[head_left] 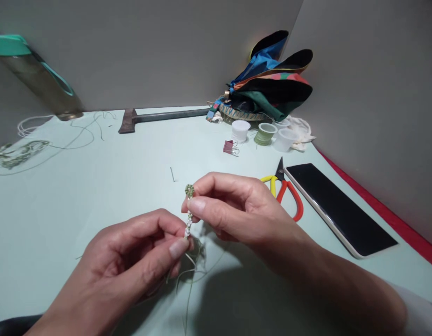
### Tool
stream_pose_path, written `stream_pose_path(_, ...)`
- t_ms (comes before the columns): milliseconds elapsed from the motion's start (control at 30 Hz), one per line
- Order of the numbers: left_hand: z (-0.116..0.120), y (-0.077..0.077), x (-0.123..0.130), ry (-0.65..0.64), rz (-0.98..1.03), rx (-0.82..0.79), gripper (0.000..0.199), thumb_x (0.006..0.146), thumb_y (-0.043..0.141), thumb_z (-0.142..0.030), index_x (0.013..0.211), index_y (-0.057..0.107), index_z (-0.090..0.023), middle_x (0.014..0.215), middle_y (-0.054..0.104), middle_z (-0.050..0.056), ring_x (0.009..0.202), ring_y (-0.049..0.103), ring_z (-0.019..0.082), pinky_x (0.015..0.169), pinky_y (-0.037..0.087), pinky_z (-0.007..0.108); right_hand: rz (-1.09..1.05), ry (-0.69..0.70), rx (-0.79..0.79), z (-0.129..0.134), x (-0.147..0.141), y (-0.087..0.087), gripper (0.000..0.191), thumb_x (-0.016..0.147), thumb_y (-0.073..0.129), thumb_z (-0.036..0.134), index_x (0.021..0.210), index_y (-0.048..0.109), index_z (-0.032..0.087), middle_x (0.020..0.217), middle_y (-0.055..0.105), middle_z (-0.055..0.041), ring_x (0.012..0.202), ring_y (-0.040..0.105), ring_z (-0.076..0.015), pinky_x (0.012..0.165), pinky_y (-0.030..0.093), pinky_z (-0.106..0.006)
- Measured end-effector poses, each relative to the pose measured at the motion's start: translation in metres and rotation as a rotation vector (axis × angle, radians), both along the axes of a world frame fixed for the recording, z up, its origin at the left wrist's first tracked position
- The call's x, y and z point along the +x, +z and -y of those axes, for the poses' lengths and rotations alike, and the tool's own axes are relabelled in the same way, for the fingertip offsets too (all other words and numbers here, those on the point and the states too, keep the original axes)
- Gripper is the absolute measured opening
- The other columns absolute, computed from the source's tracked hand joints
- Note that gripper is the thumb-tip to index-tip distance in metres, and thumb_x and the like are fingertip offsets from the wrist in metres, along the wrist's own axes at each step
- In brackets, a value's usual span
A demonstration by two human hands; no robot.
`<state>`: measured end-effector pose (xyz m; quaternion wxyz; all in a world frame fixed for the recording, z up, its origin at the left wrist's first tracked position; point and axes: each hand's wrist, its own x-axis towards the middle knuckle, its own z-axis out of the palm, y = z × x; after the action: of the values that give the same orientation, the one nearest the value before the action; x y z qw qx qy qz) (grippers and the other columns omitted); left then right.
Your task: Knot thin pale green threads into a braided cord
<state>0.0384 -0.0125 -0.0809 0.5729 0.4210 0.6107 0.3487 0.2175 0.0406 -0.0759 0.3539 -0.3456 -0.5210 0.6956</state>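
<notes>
Between my two hands a small knotted cord piece (188,226) in green and white is held upright, with a round green loop at its top. My right hand (233,205) pinches it just under the loop between thumb and forefinger. Lower down, my left hand (142,254) grips the white and green knots, its thumb in front. Thin loose green and white cord ends (189,289) trail below my left fingertips over the table. Parts of the cord are hidden behind my fingers.
Scissors (289,193) and a phone (342,210) lie right. Behind are a red binder clip (229,147), thread spools (241,131), a colourful fabric bundle (272,88) and a hammer-like tool (129,121). Left are a bottle (44,79) and knotted cords (19,154). A short pin-like piece (172,174) lies mid-table.
</notes>
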Motion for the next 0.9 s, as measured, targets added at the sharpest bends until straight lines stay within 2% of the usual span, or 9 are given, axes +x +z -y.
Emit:
stream_pose_path(200,0.000,-0.006,0.000,0.050,-0.082,0.070,0.020,0.067,0.083,-0.047,0.065,0.076,-0.028,0.057,0.056,-0.003,0.055,0.043,0.014,0.051,0.034,0.028,-0.028,-0.033,0.000,0.000,0.000,0.000,0.016,0.083,0.077,0.022,0.075,0.063,0.021,0.064,0.051,0.0077,0.052,0.036,-0.0059,0.046,0.027,-0.020)
stream_pose_path(400,0.000,-0.022,-0.017,-0.123,-0.049,0.180,0.021,0.078,0.079,-0.052,0.072,0.077,-0.032,0.056,0.057,-0.002,0.051,0.044,0.015,0.044,0.035,0.026,-0.120,0.005,-0.079,0.001,-0.001,-0.003,0.013,0.083,0.075,0.017,0.076,0.064,0.019,0.061,0.052,0.0078,0.049,0.040,-0.0043,0.046,0.031,-0.017)
stream_pose_path(533,0.001,-0.020,-0.019,-0.107,-0.250,0.268,0.024,0.078,0.075,-0.053,0.068,0.077,-0.032,0.061,0.066,0.000,0.054,0.051,0.018,0.046,0.040,0.027,-0.195,0.009,-0.121,0.001,-0.002,-0.005,0.013,0.084,0.073,0.014,0.077,0.063,0.019,0.066,0.053,0.0075,0.048,0.042,-0.0028,0.045,0.032,-0.016)
stream_pose_path(667,0.001,-0.019,-0.015,-0.078,-0.264,0.351,0.023,0.080,0.075,-0.051,0.067,0.076,-0.033,0.054,0.061,-0.003,0.047,0.049,0.015,0.041,0.039,0.023,-0.160,0.021,-0.090,-0.005,-0.001,-0.003,0.016,0.082,0.076,0.014,0.075,0.061,0.019,0.061,0.050,0.0089,0.048,0.042,-0.0037,0.046,0.033,-0.017)
stream_pose_path(800,0.001,-0.022,-0.011,-0.031,-0.296,0.557,0.017,0.082,0.078,-0.043,0.067,0.074,-0.035,0.051,0.061,-0.006,0.041,0.050,0.012,0.036,0.038,0.016,-0.047,0.081,-0.003,-0.008,0.004,-0.005,0.012,0.083,0.077,0.017,0.082,0.065,0.020,0.069,0.056,0.0076,0.059,0.046,-0.0064,0.055,0.037,-0.019)
stream_pose_path(900,0.000,-0.025,-0.010,0.008,-0.317,0.592,0.015,0.082,0.078,-0.040,0.069,0.074,-0.036,0.052,0.061,-0.007,0.042,0.051,0.011,0.037,0.039,0.015,-0.014,0.121,0.043,-0.005,0.006,-0.008,0.014,0.083,0.077,0.015,0.083,0.065,0.020,0.079,0.060,0.0061,0.072,0.048,-0.0084,0.065,0.040,-0.020)
